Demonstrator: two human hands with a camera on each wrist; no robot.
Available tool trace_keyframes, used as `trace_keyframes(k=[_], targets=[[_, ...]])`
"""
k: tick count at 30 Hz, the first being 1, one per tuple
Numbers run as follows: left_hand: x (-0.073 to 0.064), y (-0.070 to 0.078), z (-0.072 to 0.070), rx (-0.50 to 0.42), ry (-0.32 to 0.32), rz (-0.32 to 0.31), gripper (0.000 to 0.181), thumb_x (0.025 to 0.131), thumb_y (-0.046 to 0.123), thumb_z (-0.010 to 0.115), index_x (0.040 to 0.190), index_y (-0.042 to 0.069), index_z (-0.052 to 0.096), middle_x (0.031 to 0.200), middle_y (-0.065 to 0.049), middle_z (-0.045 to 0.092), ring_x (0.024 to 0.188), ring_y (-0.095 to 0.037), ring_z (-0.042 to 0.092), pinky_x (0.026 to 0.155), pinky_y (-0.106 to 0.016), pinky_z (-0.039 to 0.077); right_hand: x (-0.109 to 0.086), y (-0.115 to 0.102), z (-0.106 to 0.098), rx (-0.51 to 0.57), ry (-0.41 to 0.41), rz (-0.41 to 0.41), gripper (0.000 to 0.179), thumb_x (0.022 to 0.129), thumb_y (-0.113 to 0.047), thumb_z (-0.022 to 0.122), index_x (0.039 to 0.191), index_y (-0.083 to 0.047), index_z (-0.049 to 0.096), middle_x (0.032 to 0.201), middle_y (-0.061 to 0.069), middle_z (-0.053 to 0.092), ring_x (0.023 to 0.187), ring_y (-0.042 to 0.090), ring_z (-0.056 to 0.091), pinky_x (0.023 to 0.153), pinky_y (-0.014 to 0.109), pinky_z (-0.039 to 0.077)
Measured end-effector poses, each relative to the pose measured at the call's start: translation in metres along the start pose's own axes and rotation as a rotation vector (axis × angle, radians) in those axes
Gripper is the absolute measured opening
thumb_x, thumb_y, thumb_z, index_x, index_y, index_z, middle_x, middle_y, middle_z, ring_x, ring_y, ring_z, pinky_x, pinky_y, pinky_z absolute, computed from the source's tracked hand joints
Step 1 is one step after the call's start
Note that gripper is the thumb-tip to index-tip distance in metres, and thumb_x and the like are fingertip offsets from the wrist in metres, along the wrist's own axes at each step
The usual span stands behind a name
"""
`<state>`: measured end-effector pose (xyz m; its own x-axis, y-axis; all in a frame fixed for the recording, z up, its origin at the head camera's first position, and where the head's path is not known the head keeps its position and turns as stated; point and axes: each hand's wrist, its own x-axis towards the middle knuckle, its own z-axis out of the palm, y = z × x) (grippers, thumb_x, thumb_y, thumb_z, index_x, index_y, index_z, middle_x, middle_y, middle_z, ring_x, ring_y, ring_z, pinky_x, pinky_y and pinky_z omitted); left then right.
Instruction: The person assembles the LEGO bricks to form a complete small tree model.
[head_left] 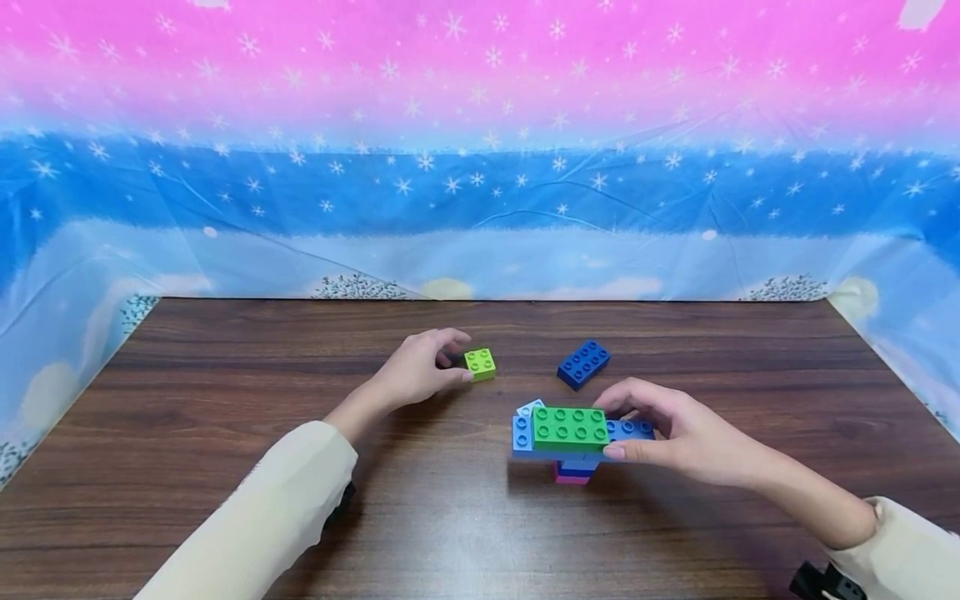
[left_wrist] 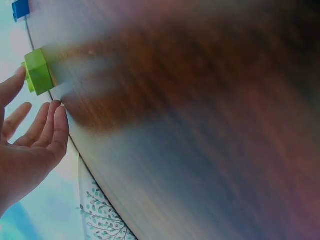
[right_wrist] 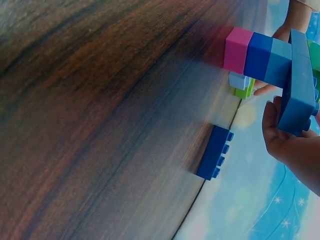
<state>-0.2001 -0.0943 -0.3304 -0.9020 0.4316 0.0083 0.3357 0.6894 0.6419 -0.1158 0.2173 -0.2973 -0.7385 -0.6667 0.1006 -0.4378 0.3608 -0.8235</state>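
A stack of toy building bricks stands on the table: pink, dark blue and lighter blue at the foot, a wide blue layer across them, and a green brick on top. My right hand grips the stack's right end, thumb at the front and fingers behind. To the left, my left hand is beside a lime-green brick, thumb tip right at its near left edge. In the left wrist view the other fingers are extended, apart from that brick.
A dark blue brick lies behind the stack, studs up. Part of a light blue brick shows behind the stack's left end. The wooden table ends at a patterned cloth at the back and sides.
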Motion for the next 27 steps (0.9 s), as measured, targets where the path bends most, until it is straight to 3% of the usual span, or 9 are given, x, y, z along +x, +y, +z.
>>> trace_keyframes(k=[17,27], targets=[[0.0037,0.0036,0.0056,0.051,-0.012,-0.022,0.044,0.086,0.021,0.065,0.124,0.004,0.052,0.109,-0.012,0.057,0.095,-0.022,0.054,0.082,-0.037,0.044,-0.0019,0.0012,-0.0001,-0.023,0.048,-0.013,0.029,0.085,-0.009,0.064,0.112,-0.013,0.054,0.107,0.002,0.056,0.093,0.018,0.056,0.072,0.029,0.047],[0.0057,0.0023,0.0071,0.068,0.004,0.006,0.040,0.086,0.021,0.065,0.120,0.002,0.054,0.106,-0.012,0.057,0.093,-0.022,0.054,0.081,-0.037,0.044,-0.0018,0.0020,0.0009,-0.048,0.058,-0.052,0.028,0.086,-0.006,0.063,0.111,-0.014,0.054,0.106,0.000,0.056,0.092,0.017,0.056,0.073,0.028,0.047]])
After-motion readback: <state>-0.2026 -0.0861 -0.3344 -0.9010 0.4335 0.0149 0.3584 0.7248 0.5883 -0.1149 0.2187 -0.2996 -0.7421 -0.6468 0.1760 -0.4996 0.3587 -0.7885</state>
